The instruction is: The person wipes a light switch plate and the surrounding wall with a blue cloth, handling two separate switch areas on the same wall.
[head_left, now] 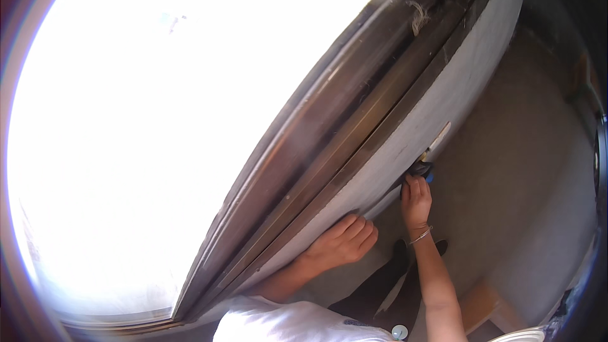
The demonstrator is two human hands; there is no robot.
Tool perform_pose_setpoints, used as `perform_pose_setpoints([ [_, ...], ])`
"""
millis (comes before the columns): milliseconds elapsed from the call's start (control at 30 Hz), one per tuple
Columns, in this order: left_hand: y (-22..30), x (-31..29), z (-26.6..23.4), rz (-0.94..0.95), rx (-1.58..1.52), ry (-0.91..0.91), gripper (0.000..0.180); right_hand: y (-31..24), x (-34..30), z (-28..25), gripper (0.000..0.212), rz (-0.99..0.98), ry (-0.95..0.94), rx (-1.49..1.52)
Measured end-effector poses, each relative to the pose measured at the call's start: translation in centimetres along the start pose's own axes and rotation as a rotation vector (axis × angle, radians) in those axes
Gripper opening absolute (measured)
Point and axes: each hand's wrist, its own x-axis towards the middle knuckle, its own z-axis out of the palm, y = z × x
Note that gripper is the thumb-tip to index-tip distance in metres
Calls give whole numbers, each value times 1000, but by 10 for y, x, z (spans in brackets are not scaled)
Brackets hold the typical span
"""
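Fingertips of the right hand (416, 201) press a dark cloth (420, 169) with a blue patch against the pale wall (437, 114) under the window; how tightly they close on it cannot be told. That cloth lies just past the fingers, up the wall's face, near a white plate (439, 137). Left hand (342, 244), fingers together and empty, rests flat lower on the wall, farther off. Dark frame rails (342, 126) run diagonally above; floor (506, 183) spreads right.
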Motion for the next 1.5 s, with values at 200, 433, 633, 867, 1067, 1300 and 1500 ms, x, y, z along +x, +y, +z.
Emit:
perform_pose_setpoints([
  [200,7,-8,12,29,44,-28,6,26,-22,15,27,-76,-107,-23],
  [433,7,-8,22,-14,-42,-107,9,28,-50,18,19,374,92,280],
  [633,10,-4,28,-23,-51,-101,13,-13,-1,43,22,531,328,483],
  [867,18,-1,50,33,-6,-52,18,3,-19,65,21,638,519,647],
  [1067,16,-1,53,71,5,-27,20,40,-42,104,18,869,548,599],
  [1300,14,2,50,97,42,-58,18,35,-39,79,17,974,482,675],
  [1500,15,3,46,119,6,-52,19,5,-24,67,16,811,508,696],
])
